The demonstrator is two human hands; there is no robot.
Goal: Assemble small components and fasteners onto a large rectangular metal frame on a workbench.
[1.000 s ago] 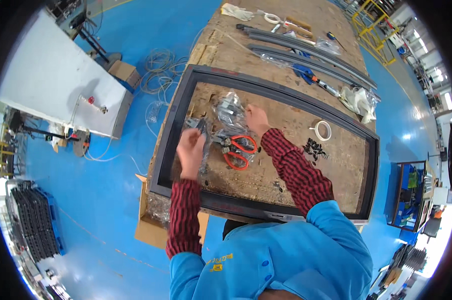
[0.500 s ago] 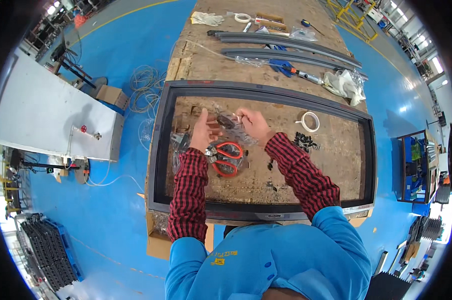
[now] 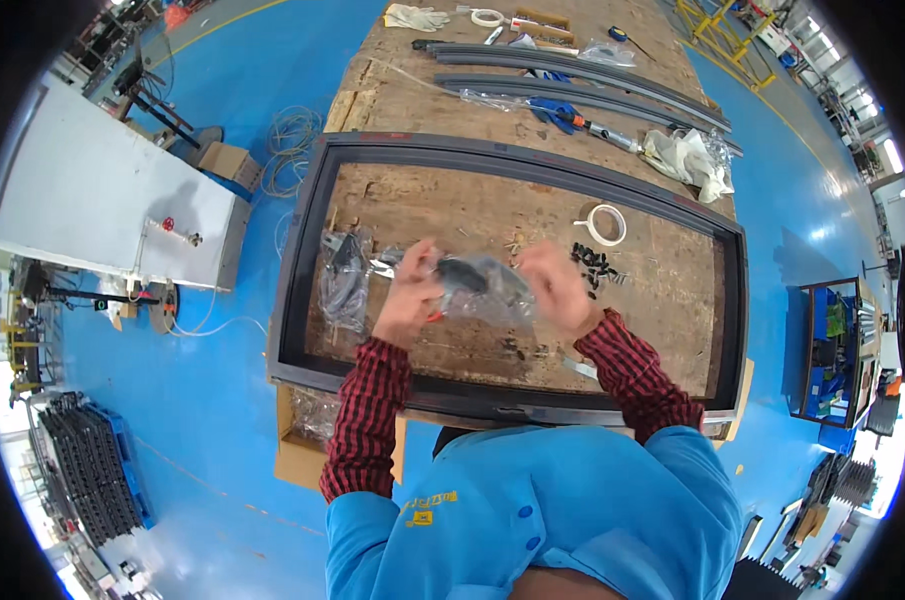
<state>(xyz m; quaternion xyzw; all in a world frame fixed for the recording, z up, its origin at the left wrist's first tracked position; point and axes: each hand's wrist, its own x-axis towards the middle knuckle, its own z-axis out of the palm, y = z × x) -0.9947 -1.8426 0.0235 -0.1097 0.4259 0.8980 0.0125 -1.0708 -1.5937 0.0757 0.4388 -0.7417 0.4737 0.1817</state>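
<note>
Between my hands, inside the dark frame (image 3: 512, 148), a clear plastic bag (image 3: 497, 297) with a dark part in it is held above the wooden bench. My left hand (image 3: 412, 298) is closed on the bag's left end, by the dark part. At its right end, my right hand (image 3: 560, 292) is closed on the plastic, its fingers slightly blurred. Pliers lie under the bag and left hand; only a bit of their red handle (image 3: 434, 317) and metal jaws (image 3: 382, 268) show. Left of them lies another clear bag (image 3: 344, 290) with dark parts.
A white tape roll (image 3: 606, 225) and several small black pieces (image 3: 592, 262) lie inside the frame at right. Beyond it are long grey profiles (image 3: 582, 95), a screwdriver-like tool (image 3: 612, 137) and white gloves (image 3: 687, 160). An open cardboard box (image 3: 297, 462) stands below the near left corner.
Both hands have come nearer to me, and my right hand has moved right. The bag is now spread between them and covers most of the pliers. The view has shifted slightly.
</note>
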